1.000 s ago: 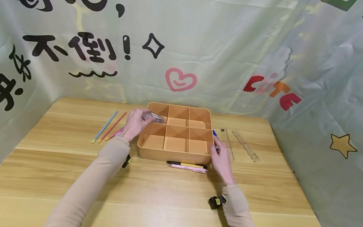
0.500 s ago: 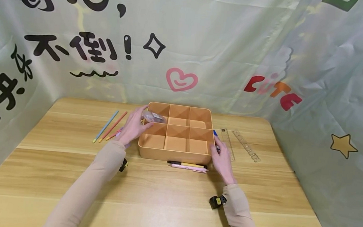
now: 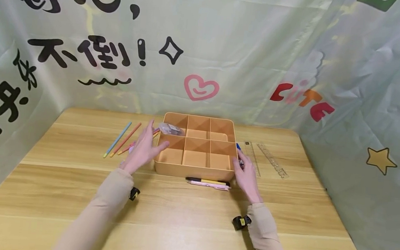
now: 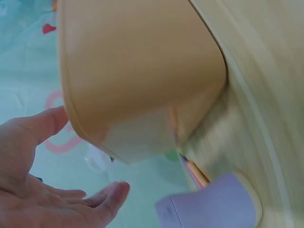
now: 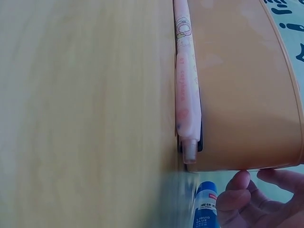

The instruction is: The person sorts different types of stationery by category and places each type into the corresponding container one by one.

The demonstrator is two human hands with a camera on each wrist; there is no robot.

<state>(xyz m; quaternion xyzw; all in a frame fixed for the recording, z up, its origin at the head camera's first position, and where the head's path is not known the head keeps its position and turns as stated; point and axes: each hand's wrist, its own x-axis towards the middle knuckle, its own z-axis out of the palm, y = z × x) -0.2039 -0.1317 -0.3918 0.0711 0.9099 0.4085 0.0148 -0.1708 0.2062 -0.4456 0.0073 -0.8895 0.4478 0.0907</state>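
Observation:
A tan six-compartment box (image 3: 196,172) stands on the table between my hands. My left hand (image 3: 142,147) is beside its left wall, fingers spread and holding nothing; the thumb is at the box's edge. A clear plastic-wrapped item (image 3: 172,129) lies in the back left compartment, its contents too small to tell. The fingertips of my right hand (image 3: 245,174) touch the box's right wall. Close to them is a blue liquid glue bottle (image 5: 205,204), mostly hidden in the head view. Below the left hand shows a lavender object (image 4: 213,204) of unclear kind.
Left of the box lie a blue pencil (image 3: 117,139), a red pencil (image 3: 125,139) and more pencils partly behind the hand. A pink pen (image 3: 209,185) and a black-and-yellow pen (image 3: 206,180) lie along the front wall. Two clear rulers (image 3: 273,161) lie to the right.
My left hand has let go of the plastic-wrapped item, which now lies in the back left compartment. The hand has drawn back to the left and spread its fingers. My right hand stays put.

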